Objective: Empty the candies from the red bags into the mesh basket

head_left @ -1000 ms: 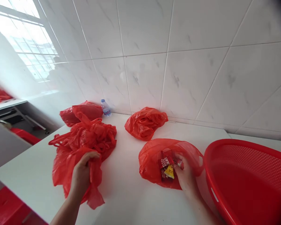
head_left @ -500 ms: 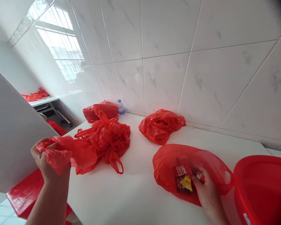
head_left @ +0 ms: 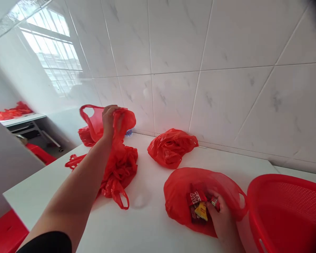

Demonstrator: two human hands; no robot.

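Observation:
My left hand (head_left: pixel 111 117), fingers closed, grips a thin red plastic bag (head_left: pixel 127 119) and holds it up above a heap of crumpled red bags (head_left: pixel 123 168). At the right, my right hand (head_left: pixel 221 212) reaches inside an opened red plastic bag (head_left: pixel 177 189) lying on the table. Its fingers are closed on a small red packet (head_left: pixel 215 203). Beside it in the bag are a yellow packet (head_left: pixel 201 211), a red packet with white print (head_left: pixel 196 197) and a dark packet partly hidden beneath.
Against the tiled wall lies a bunched red bag (head_left: pixel 172 147) on the white table (head_left: pixel 147 225). A red plastic basket (head_left: pixel 255 196) stands at the right. Behind my left hand, a water bottle (head_left: pixel 129 133) is mostly hidden. A red stool (head_left: pixel 6 232) is below left.
My left hand has moved right and up from the table's left side, lifting the red bag above the heap. The right hand stays in the opened bag. The view has shifted slightly.

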